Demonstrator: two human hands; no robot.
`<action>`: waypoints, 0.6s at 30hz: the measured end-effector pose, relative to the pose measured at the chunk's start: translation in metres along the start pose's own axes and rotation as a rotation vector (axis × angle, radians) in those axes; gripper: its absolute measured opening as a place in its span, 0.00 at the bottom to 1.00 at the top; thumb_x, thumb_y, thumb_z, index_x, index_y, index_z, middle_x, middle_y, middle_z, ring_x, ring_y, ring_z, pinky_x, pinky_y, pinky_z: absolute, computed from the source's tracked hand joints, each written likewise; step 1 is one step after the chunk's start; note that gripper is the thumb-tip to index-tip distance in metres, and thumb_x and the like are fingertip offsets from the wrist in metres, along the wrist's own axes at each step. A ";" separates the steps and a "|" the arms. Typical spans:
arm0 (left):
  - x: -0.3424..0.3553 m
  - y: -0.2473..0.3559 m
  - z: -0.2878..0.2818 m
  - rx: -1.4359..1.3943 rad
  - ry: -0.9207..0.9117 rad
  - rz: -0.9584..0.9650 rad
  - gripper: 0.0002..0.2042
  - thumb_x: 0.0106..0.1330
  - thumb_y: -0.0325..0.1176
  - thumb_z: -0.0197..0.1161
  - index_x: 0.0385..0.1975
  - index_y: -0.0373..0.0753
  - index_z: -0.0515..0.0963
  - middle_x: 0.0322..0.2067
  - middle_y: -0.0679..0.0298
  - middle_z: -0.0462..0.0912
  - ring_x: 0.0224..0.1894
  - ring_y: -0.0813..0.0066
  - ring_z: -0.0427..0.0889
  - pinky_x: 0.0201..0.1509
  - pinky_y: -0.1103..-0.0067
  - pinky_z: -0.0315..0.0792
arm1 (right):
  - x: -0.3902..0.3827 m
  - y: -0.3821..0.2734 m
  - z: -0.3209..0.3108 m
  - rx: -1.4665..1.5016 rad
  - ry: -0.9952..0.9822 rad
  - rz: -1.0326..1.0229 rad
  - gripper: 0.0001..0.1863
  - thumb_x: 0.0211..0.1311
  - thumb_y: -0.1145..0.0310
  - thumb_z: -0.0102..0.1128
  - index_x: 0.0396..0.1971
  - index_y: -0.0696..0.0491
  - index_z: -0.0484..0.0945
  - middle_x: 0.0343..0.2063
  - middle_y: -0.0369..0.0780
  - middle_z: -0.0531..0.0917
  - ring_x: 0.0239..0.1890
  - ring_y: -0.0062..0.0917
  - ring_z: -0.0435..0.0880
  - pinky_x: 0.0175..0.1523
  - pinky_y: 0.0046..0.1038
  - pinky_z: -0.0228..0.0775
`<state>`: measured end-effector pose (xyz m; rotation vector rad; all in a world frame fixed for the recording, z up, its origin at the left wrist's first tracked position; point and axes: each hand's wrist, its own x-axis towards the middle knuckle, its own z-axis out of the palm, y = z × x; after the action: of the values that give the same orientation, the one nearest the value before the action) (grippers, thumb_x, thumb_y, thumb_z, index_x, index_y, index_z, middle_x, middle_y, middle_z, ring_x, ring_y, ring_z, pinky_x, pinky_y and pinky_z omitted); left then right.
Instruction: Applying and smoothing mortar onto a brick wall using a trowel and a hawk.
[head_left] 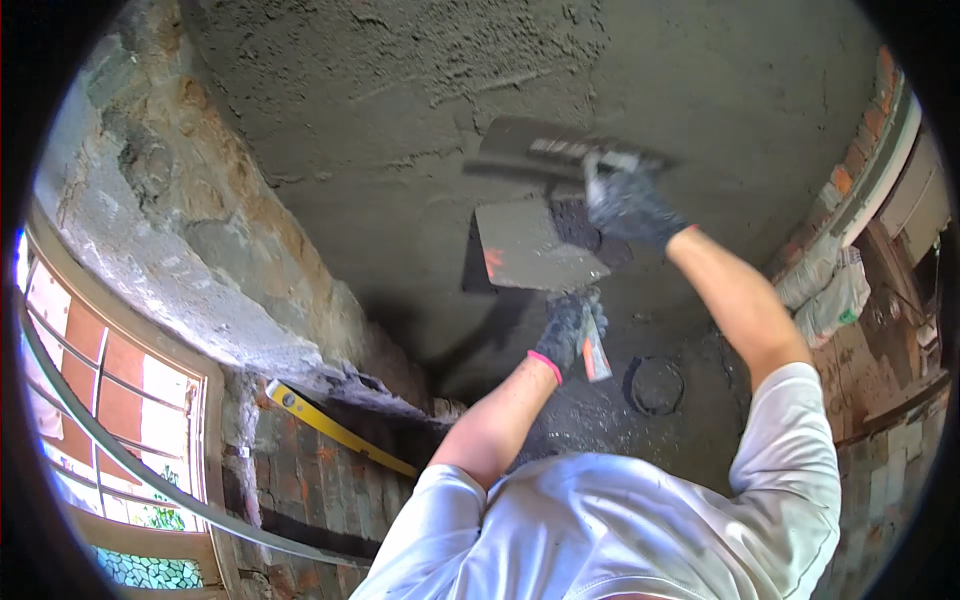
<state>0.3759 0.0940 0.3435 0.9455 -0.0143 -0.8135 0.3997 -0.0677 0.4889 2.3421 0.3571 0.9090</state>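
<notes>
Wet plaster [575,222] is heaped on a square hawk [535,250], gripped from below by the left hand [568,328]; a trowel [560,150], clenched in the right hand [628,205], should be pressed flat along the grey wall [400,120].

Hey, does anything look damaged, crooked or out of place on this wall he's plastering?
Yes. The old plaster at left has broken away, leaving a ragged edge over bare brick. A yellow spirit level sits slanted against that brick. Fresh grey render looks rough and unsmoothed.
</notes>
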 end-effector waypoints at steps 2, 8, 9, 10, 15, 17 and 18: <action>-0.011 -0.003 -0.011 -0.002 -0.032 0.020 0.04 0.60 0.31 0.59 0.27 0.40 0.73 0.17 0.67 0.72 0.15 0.72 0.71 0.18 0.76 0.68 | -0.028 -0.044 0.014 0.221 -0.063 -0.016 0.14 0.50 0.66 0.52 0.33 0.60 0.77 0.14 0.40 0.76 0.16 0.33 0.76 0.18 0.37 0.64; -0.069 0.044 -0.068 0.185 0.004 0.170 0.05 0.60 0.32 0.62 0.31 0.41 0.73 0.16 0.69 0.71 0.13 0.77 0.71 0.14 0.79 0.68 | -0.085 -0.051 -0.043 0.321 -0.302 -0.088 0.20 0.47 0.65 0.53 0.40 0.62 0.76 0.16 0.43 0.78 0.17 0.34 0.78 0.21 0.38 0.65; -0.072 0.053 -0.078 0.198 -0.050 0.155 0.07 0.60 0.32 0.63 0.32 0.41 0.73 0.16 0.68 0.72 0.13 0.77 0.71 0.14 0.79 0.68 | -0.089 -0.050 -0.045 0.276 -0.310 -0.192 0.22 0.46 0.65 0.53 0.40 0.63 0.76 0.15 0.44 0.77 0.17 0.34 0.78 0.22 0.39 0.66; -0.078 0.058 -0.083 0.200 -0.048 0.153 0.07 0.60 0.32 0.63 0.32 0.41 0.73 0.16 0.68 0.72 0.13 0.77 0.71 0.14 0.79 0.68 | -0.088 -0.052 -0.044 0.224 -0.217 -0.236 0.23 0.45 0.65 0.54 0.40 0.64 0.76 0.15 0.44 0.78 0.17 0.33 0.78 0.23 0.41 0.67; -0.083 0.023 -0.096 0.744 -0.120 0.131 0.06 0.59 0.32 0.62 0.31 0.38 0.76 0.18 0.67 0.76 0.15 0.77 0.74 0.16 0.78 0.70 | -0.033 -0.099 -0.022 0.276 0.117 -0.052 0.18 0.46 0.66 0.54 0.34 0.64 0.77 0.16 0.44 0.78 0.18 0.35 0.78 0.23 0.40 0.67; -0.075 0.017 -0.095 0.860 -0.049 0.200 0.06 0.57 0.31 0.63 0.30 0.38 0.75 0.17 0.67 0.75 0.14 0.77 0.73 0.15 0.78 0.69 | -0.024 -0.118 -0.026 0.465 -0.287 0.022 0.19 0.48 0.67 0.53 0.37 0.65 0.75 0.15 0.45 0.77 0.19 0.35 0.79 0.23 0.37 0.68; -0.065 0.017 -0.104 0.588 -0.051 0.091 0.06 0.57 0.30 0.63 0.31 0.37 0.75 0.16 0.67 0.74 0.14 0.76 0.72 0.15 0.78 0.69 | -0.033 -0.124 0.003 0.376 -0.186 -0.105 0.22 0.46 0.67 0.52 0.41 0.65 0.75 0.14 0.43 0.77 0.16 0.32 0.78 0.18 0.35 0.66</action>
<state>0.3763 0.2140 0.3142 1.4642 -0.3547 -0.7613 0.3736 0.0145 0.3938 2.6933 0.6109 0.6079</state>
